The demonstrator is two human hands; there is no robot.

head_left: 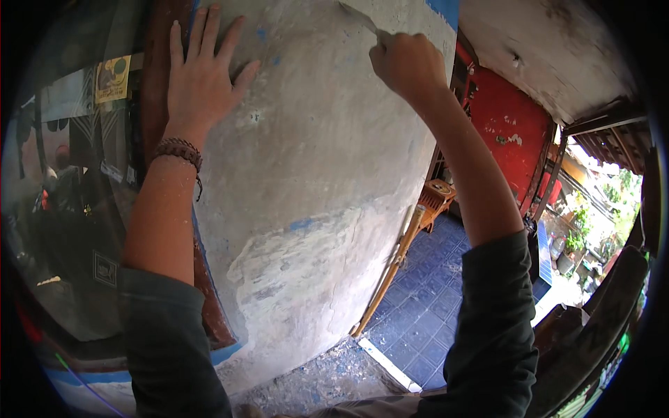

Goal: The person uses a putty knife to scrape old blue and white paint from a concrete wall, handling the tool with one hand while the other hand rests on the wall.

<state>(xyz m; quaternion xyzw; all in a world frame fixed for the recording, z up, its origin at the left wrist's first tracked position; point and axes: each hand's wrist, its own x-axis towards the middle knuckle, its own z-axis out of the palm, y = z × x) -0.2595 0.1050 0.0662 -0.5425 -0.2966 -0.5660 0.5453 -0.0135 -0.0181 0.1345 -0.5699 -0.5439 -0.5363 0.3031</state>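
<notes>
My left hand (pixel 203 83) lies flat against the upper left of a grey plastered wall (pixel 313 146), fingers spread; a braided brown bracelet (pixel 178 152) circles its wrist. Higher on the right, my right hand (pixel 411 66) is closed around a scraper (pixel 361 19). Its thin metal blade points up and left along the wall; most of the handle is hidden in my fist. The wall is patchy, with blue paint specks and a rough whitish area (pixel 300 268) lower down.
A window (pixel 63 209) with a brown frame borders the wall at left. A wooden pole (pixel 390 275) leans at the wall's right edge, near an orange-brown stool (pixel 439 191) on blue tiles (pixel 425 313). Paint flakes litter the ground (pixel 313 376). A red panel (pixel 505 132) stands behind.
</notes>
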